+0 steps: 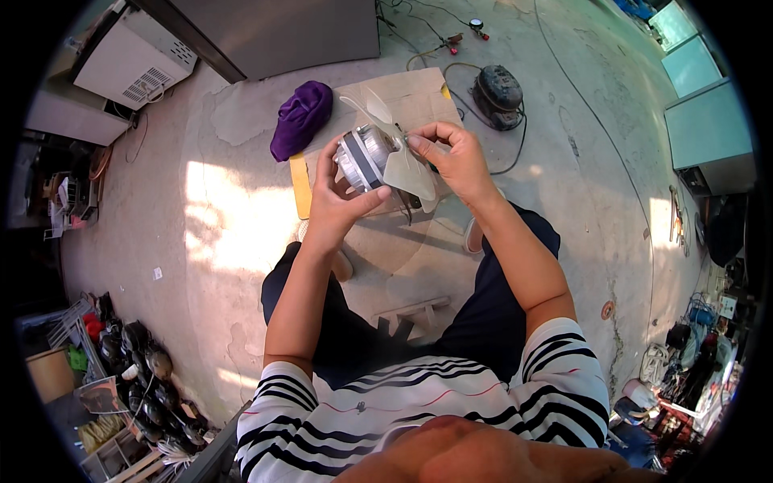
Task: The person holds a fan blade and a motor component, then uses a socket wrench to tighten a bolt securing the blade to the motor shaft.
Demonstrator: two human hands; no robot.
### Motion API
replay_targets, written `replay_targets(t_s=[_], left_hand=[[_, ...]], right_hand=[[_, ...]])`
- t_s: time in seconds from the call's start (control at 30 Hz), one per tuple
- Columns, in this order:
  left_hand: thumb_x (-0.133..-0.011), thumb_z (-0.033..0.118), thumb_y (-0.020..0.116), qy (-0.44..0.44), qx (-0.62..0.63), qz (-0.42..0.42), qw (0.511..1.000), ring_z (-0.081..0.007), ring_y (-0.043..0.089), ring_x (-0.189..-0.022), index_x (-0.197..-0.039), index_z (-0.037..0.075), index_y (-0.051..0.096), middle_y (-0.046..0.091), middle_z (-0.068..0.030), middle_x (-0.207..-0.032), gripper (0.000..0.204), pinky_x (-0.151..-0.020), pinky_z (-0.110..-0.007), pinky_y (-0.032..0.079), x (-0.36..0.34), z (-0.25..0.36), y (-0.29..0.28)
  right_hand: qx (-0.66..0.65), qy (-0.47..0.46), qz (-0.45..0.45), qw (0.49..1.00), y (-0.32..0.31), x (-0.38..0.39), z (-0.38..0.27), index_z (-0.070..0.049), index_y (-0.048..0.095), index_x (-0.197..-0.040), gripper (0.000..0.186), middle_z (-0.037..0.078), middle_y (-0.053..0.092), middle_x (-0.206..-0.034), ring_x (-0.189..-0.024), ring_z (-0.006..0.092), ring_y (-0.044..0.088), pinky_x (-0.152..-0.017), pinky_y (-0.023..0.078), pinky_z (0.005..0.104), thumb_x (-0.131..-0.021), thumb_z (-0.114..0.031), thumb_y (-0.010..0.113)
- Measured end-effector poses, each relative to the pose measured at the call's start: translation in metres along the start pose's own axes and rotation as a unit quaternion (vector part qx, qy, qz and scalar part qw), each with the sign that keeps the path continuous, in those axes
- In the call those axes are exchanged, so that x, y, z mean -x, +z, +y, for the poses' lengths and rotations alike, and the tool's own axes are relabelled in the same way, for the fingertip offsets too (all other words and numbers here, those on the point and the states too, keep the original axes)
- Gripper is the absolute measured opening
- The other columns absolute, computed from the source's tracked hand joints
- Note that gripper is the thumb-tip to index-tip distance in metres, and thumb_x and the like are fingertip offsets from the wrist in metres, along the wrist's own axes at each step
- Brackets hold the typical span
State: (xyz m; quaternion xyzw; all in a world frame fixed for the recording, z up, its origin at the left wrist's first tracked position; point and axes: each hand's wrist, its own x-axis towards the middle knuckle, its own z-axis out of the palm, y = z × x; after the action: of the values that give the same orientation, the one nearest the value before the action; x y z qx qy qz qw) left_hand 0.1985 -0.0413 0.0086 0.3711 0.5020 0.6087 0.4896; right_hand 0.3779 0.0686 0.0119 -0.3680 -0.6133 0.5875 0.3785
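In the head view, my left hand [342, 197] grips a silver electric motor [361, 157] with a dark band round its middle, fingers along its left side and thumb below. A pale plastic fan [407, 179] with broad blades sits at the motor's right end, one blade pointing up. My right hand [455, 153] is closed at the fan's hub, thumb and forefinger pinching there; exactly what they hold is too small to make out. A sheet of cardboard [346, 87] lies beneath, with a crumpled purple cloth [302, 119] at its left.
A black compressor [495, 97] with cables sits right of the cardboard, gauges [477, 28] beyond it. A grey cabinet [298, 32] stands at the back. Pale appliances [696, 137] line the right, hand tools [676, 217] near them. Piled black parts [149, 378] and clutter lie lower left.
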Motion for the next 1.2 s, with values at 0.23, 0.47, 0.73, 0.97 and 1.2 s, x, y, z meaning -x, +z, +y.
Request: replay_targets(t_s=[0.23,0.47,0.73,0.97,1.2], left_hand=[[-0.065,0.017,0.090,-0.004,0.003,0.000,1.000,-0.0286,0.053,-0.122,-0.146,0.007,0.031,0.044,-0.0140,-0.136,0.101,-0.099,-0.040,0.050,0.0009,-0.0010,-0.0001],[-0.065,0.017,0.090,-0.007,0.001,-0.002,1.000,-0.0282,0.054,-0.122,-0.146,0.007,0.032,0.044,-0.0139,-0.137,0.100,-0.098,-0.039,0.051,0.0001,-0.0023,-0.0015],[-0.064,0.020,0.090,-0.009,-0.009,0.007,1.000,-0.0298,0.054,-0.121,-0.146,0.006,0.031,0.043,-0.0150,-0.137,0.102,-0.097,-0.040,0.051,0.0005,-0.0033,-0.0022],[-0.067,0.017,0.088,-0.034,-0.008,0.009,0.999,-0.0269,0.051,-0.126,-0.149,0.004,0.026,0.048,-0.0146,-0.136,0.103,-0.106,-0.039,0.043,0.0038,0.0029,0.0016],[-0.073,0.021,0.085,-0.057,0.035,0.012,0.998,-0.0268,0.054,-0.123,-0.149,0.006,0.026,0.047,-0.0138,-0.136,0.098,-0.101,-0.040,0.048,0.0034,0.0016,-0.0019]], right_hand=[[0.092,-0.060,0.003,0.994,-0.0018,-0.0005,0.0010,0.001,0.071,-0.092,0.014,0.007,0.070,-0.093,-0.088,0.0147,0.063,-0.081,0.048,0.0278,-0.087,-0.012,0.073],[0.110,-0.078,0.008,0.991,-0.0015,-0.0017,0.0020,0.001,0.071,-0.089,0.014,0.007,0.069,-0.091,-0.086,0.0151,0.064,-0.078,0.048,0.0288,-0.087,-0.013,0.073],[0.122,-0.094,0.020,0.988,-0.0002,-0.0023,0.0051,0.001,0.070,-0.087,0.014,0.007,0.069,-0.085,-0.080,0.0149,0.063,-0.074,0.048,0.0285,-0.086,-0.013,0.073],[0.137,-0.086,0.032,0.986,0.0017,-0.0013,0.0010,0.002,0.070,-0.087,0.018,0.006,0.068,-0.082,-0.076,0.0128,0.061,-0.072,0.048,0.0275,-0.086,-0.015,0.074],[0.110,-0.099,0.047,0.988,-0.0001,-0.0040,0.0020,0.000,0.071,-0.093,0.018,0.005,0.069,-0.085,-0.082,0.0109,0.061,-0.076,0.047,0.0261,-0.090,-0.018,0.071]])
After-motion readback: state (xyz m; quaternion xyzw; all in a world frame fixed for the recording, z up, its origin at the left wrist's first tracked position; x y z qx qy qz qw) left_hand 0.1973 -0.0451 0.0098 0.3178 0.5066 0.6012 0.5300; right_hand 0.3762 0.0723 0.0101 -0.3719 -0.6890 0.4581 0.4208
